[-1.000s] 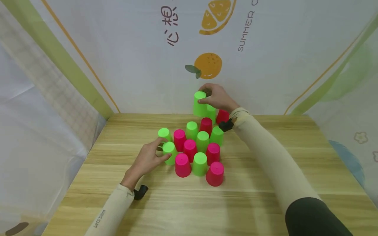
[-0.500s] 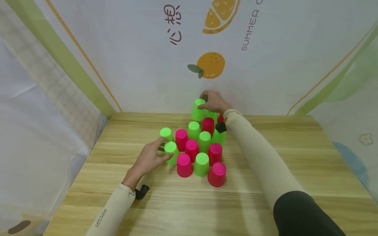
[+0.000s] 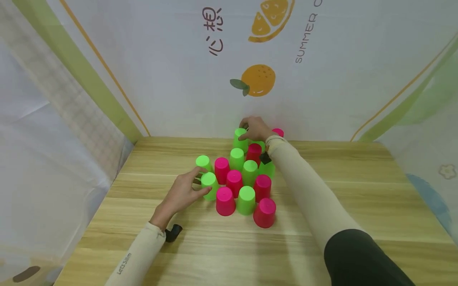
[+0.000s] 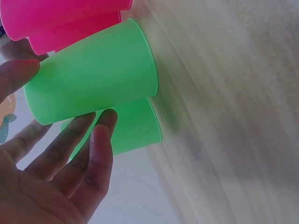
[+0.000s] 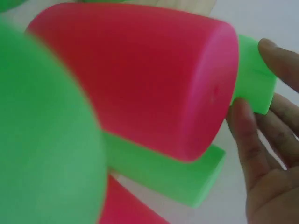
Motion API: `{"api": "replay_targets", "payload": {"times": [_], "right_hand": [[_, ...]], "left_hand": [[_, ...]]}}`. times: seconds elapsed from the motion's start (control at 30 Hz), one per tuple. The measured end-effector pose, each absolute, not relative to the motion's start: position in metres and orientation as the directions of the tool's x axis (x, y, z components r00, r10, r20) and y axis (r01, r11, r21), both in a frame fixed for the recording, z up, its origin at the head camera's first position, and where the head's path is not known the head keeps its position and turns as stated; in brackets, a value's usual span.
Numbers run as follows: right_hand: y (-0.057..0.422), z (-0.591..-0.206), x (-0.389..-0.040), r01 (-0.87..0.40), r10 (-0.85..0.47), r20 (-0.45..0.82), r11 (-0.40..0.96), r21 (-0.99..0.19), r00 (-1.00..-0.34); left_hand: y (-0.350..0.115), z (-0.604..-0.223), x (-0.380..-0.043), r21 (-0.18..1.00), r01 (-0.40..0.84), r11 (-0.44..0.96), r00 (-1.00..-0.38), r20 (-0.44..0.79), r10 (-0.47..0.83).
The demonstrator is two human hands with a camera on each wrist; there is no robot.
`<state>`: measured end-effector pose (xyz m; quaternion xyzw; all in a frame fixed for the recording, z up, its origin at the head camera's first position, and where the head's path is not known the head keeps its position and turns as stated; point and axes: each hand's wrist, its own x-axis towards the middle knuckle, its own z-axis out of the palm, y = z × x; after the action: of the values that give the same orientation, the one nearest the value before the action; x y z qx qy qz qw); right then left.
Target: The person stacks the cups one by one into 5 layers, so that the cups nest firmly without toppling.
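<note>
Left hand (image 3: 181,191) gripping an upturned lime-green plastic cup (image 3: 210,183) below left of centre, right hand (image 3: 257,128) pinching a bright-green tapered plastic cup (image 3: 240,142) mid-frame, several hot-pink plastic cups (image 3: 234,183) lower centre

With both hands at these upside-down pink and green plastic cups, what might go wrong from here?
The right hand grips the rear bright green tapered plastic cup near a pink plastic cup, so it might bump that.

The small black wrist device overlaps the rightmost green plastic cup in the head view; a lowered arm could perhaps tip it.

The left hand holds the left front green plastic cup, so a twitch may shift it.
</note>
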<state>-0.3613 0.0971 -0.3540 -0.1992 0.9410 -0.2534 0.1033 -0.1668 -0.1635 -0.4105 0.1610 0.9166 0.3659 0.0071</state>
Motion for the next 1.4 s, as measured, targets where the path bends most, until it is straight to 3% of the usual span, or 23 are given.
{"api": "replay_targets", "payload": {"times": [0.6,1.1,1.4], "right_hand": [[0.097,-0.347,-0.364,-0.41,-0.472,-0.175,0.861,-0.3,-0.864],[0.091,-0.356,-0.376,-0.413,-0.446,-0.134,0.884,-0.217,-0.885],[0.099,-0.345,-0.369,-0.438,-0.476,-0.107,0.861,-0.258,-0.873]], "left_hand": [[-0.161,-0.408,-0.165,0.669,0.281,0.688,-0.95,0.094,0.297],[-0.163,-0.408,-0.167,0.66,0.295,0.691,-0.949,0.117,0.293],[-0.166,-0.399,-0.163,0.668,0.306,0.679,-0.947,0.136,0.292]]}}
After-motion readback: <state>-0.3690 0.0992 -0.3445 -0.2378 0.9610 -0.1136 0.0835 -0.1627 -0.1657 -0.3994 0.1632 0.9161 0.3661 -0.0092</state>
